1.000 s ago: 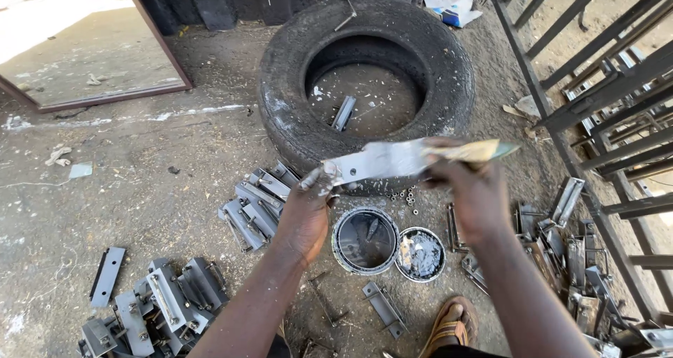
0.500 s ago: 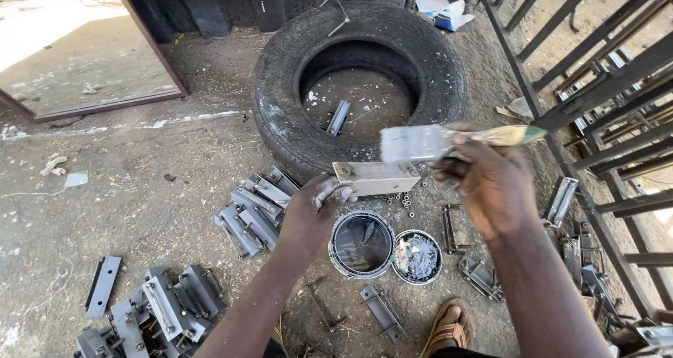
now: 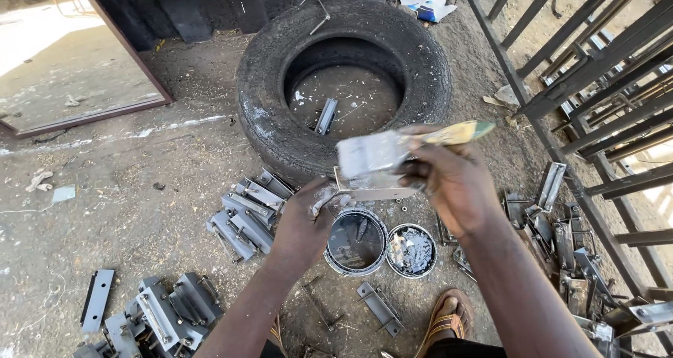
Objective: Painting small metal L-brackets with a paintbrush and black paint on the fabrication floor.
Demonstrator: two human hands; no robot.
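Observation:
My left hand (image 3: 308, 221) grips a flat grey metal bracket (image 3: 382, 193) above an open paint tin (image 3: 356, 241). My right hand (image 3: 449, 179) holds a paintbrush (image 3: 392, 147) with a yellow-green handle; its grey bristles are blurred just above the bracket. The tin's lid (image 3: 411, 250), smeared with grey paint, lies on the ground right of the tin.
A worn tyre (image 3: 266, 112) lies ahead with one metal piece (image 3: 325, 115) inside it. Grey painted brackets (image 3: 245, 214) are stacked at left, more (image 3: 151, 316) at lower left. Unpainted brackets (image 3: 561, 239) lie by the metal gate (image 3: 596, 70) at right. My sandalled foot (image 3: 443, 321) is below.
The brush has swept left across the bracket and now blurs over its left part. The bracket has dropped lower, closer to the paint tin.

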